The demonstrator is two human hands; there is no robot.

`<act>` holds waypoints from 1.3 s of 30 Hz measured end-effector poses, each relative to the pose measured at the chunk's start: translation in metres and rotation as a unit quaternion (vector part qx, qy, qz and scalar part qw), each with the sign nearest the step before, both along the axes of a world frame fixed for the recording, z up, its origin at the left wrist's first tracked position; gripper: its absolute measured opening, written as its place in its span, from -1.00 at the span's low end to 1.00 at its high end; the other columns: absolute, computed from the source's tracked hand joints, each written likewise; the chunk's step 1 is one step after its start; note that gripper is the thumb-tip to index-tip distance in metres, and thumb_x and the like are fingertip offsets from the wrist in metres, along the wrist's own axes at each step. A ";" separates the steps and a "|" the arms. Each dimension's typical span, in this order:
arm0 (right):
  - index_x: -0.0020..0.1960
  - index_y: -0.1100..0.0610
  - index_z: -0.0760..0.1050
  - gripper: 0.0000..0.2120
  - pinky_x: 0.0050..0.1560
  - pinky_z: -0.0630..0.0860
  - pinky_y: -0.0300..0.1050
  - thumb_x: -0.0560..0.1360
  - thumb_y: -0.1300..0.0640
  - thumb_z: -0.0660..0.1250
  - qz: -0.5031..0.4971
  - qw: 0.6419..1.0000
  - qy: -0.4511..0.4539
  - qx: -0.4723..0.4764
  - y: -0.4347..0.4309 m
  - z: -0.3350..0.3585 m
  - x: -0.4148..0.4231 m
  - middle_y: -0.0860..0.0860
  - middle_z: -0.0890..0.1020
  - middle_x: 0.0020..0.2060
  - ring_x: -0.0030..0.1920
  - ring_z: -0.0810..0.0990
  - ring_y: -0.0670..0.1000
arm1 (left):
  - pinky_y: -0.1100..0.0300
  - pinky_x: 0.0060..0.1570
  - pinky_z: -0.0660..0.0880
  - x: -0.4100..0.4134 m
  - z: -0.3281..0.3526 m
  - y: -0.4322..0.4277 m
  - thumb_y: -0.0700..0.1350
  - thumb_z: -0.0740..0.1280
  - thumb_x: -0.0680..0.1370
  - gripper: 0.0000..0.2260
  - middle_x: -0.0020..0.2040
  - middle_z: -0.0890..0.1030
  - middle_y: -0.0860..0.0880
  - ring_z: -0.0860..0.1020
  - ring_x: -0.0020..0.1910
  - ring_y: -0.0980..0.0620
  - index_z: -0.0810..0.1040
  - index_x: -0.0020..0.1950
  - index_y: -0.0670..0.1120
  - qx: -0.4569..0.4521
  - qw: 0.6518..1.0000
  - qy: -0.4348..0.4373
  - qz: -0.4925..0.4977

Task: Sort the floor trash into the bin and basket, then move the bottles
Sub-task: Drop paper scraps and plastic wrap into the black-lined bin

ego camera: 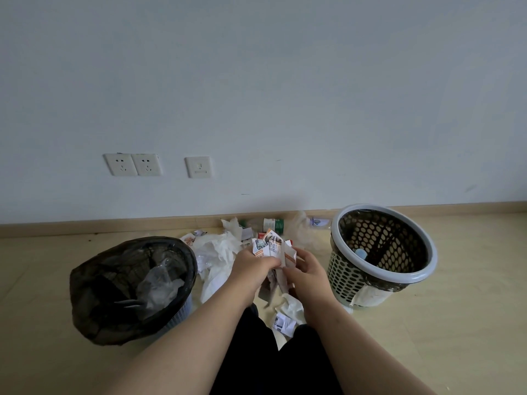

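Both hands meet over the floor trash in the middle of the view. My left hand point(251, 266) and my right hand point(306, 269) grip a bunch of crumpled printed paper point(272, 246) between them. White tissue and plastic scraps point(216, 252) lie on the floor behind and to the left. Clear bottles point(273, 223) lie by the baseboard. A bin with a black bag point(182, 252) stands at the left and holds clear plastic. At the right stands a perforated basket point(427, 266) with a bottle cap showing inside.
More paper scraps point(285, 323) lie between my knees. Wall sockets point(132, 164) sit low on the white wall. A wooden baseboard point(114, 225) runs along the pale floor behind the trash.
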State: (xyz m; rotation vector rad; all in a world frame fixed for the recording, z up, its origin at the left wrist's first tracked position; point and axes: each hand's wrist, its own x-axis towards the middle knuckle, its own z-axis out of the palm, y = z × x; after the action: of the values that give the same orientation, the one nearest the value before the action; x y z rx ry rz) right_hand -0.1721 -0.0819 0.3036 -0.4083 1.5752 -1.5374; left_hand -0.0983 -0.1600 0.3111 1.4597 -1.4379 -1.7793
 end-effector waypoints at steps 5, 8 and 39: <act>-0.10 0.11 0.45 -0.87 -0.13 0.49 -0.13 0.49 0.33 0.29 -0.019 0.997 0.060 0.036 -0.001 -0.002 0.001 0.10 0.58 -0.11 -0.19 0.55 0.01 | -0.03 0.03 0.55 -0.001 -0.009 -0.006 -0.39 0.39 0.41 -0.64 -0.07 0.57 -0.11 0.57 0.01 -0.17 0.38 0.06 -0.06 0.026 0.998 0.043 0.034; -0.17 0.10 0.46 -0.82 -0.17 0.46 -0.19 0.50 0.36 0.25 -0.014 0.997 0.064 0.037 -0.004 -0.001 0.004 0.09 0.56 -0.19 -0.21 0.53 0.01 | 0.01 -0.12 0.55 0.001 -0.014 -0.010 -0.43 0.30 0.44 -0.70 -0.03 0.59 -0.19 0.58 -0.09 -0.16 0.42 0.06 -0.11 0.063 0.995 0.066 0.049; 0.43 -0.05 0.11 -0.43 -0.13 0.56 -0.02 0.52 0.22 0.25 0.231 0.956 -0.024 0.177 -0.111 -0.030 0.144 -0.02 0.43 -0.15 0.02 0.57 0.15 | -0.05 0.09 0.47 0.187 -0.089 -0.052 -0.21 0.18 0.60 -0.68 0.15 0.54 -0.27 0.53 0.09 -0.23 0.40 0.36 -0.21 0.238 0.886 0.058 0.394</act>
State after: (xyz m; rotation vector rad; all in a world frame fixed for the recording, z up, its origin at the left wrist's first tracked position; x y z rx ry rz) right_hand -0.0282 -0.1926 0.2733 -0.4886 1.5424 -0.8829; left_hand 0.0888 -0.2116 0.2224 1.7739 -0.2245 -1.6553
